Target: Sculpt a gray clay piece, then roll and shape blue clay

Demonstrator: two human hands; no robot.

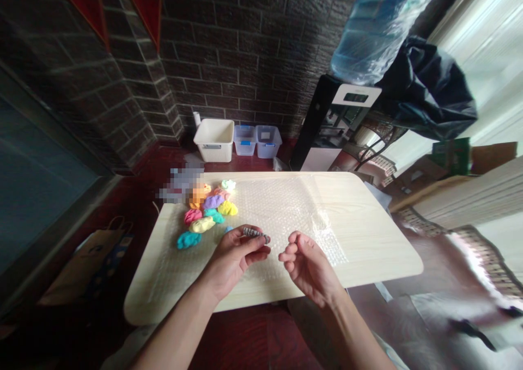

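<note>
My left hand (232, 255) is closed, pinching a small dark-and-pale striped, twisted-looking strip (255, 235) between thumb and fingers. A short gap to the right, my right hand (304, 264) is held with its fingers curled in towards the thumb; whatever they hold, if anything, is hidden. Both hands are above the near part of a bubble wrap sheet (273, 201). Left of them lies a cluster of soft, clay-like lumps, among them a teal lump (189, 240), a pale yellow lump (202, 225), a purple lump (213, 201) and an orange lump (197, 196). A small blue piece (227, 229) shows behind my left hand.
The bubble wrap covers much of a pale wooden table (368, 223) with rounded corners. Beyond its far edge stand a white bin (214, 141), two clear plastic boxes and a water dispenser (327, 125). A paper bag (84, 261) is on the floor at left; cardboard boxes are at right.
</note>
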